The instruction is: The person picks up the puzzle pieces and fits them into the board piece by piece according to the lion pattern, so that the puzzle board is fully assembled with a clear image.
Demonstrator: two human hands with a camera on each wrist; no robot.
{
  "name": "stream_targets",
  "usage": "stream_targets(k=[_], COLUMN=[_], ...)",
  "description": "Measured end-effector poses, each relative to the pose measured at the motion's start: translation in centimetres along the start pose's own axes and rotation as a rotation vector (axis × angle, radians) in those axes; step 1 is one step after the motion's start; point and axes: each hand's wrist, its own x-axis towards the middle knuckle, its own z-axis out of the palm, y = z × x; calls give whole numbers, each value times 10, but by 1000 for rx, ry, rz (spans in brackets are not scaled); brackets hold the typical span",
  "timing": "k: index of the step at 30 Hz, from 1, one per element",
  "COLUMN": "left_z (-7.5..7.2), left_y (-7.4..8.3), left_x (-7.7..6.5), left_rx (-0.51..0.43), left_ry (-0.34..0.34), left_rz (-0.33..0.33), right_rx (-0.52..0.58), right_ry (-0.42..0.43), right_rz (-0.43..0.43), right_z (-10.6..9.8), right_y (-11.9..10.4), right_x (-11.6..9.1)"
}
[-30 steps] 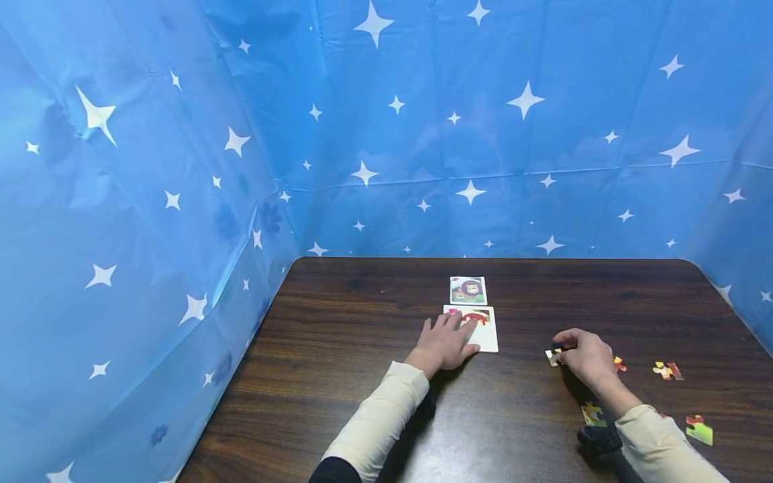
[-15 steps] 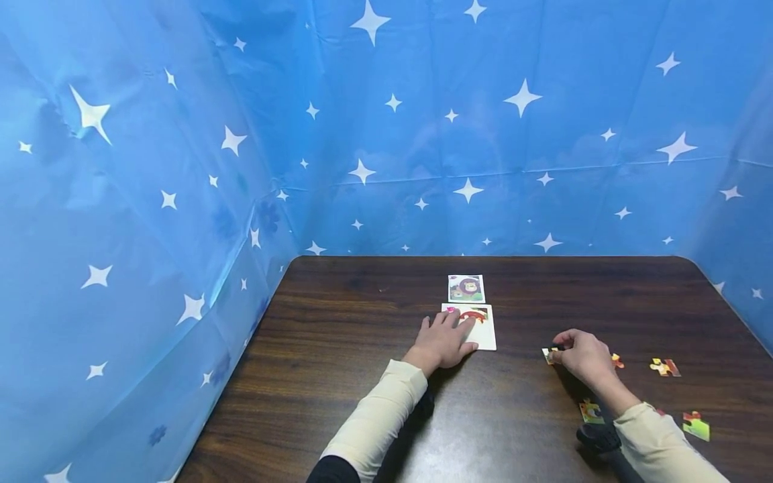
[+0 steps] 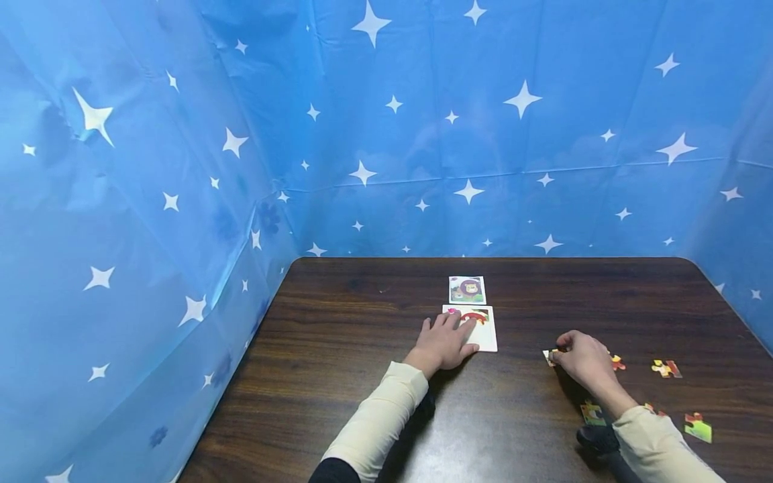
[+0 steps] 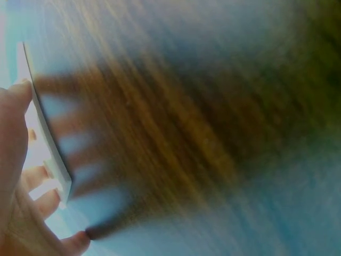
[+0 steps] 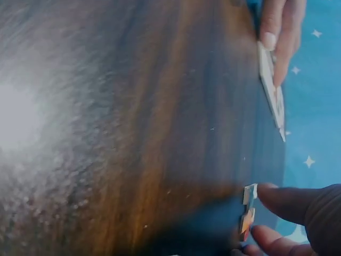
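Observation:
My left hand (image 3: 443, 343) lies with spread fingers on a white puzzle board (image 3: 485, 339). Along the board's far edge, a red and pink part of a picture shows. Just behind it is a small picture card with a lion (image 3: 467, 290). At the right, my right hand (image 3: 584, 361) pinches a small jigsaw piece (image 3: 547, 357) low at the tabletop, partly covered by the fingers. In the right wrist view, the thumb (image 5: 282, 202) meets the upper end of the piece (image 5: 248, 213), and a finger is at its lower end.
Several loose jigsaw pieces lie about the right hand: a red one (image 3: 617, 363), a yellow and red one (image 3: 667, 369), a green one (image 3: 698, 428) and another (image 3: 592, 413) by the wrist. A blue star-patterned curtain (image 3: 386, 134) surrounds the dark wood table (image 3: 338, 322).
The right hand and its piece have shifted very slightly to the left. A bit more of a piece beside the right sleeve shows. The left hand stays on the board.

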Motion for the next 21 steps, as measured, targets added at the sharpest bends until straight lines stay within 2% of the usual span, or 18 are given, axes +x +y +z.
stream_targets(k=[5, 10, 15, 21], left_z=[2, 5, 2, 1], left_y=[1, 1, 2, 1], left_x=[3, 4, 1, 1], left_rx=[-3, -9, -2, 1], left_ry=[-20, -32, -17, 2], left_rz=[-8, -13, -11, -4], right_rx=[-37, -21, 33, 123], right_ry=[-7, -17, -10, 11], right_rz=[8, 4, -2, 40], right_z=[1, 3, 3, 0], right_y=[1, 0, 1, 6], right_x=[-2, -2, -1, 3])
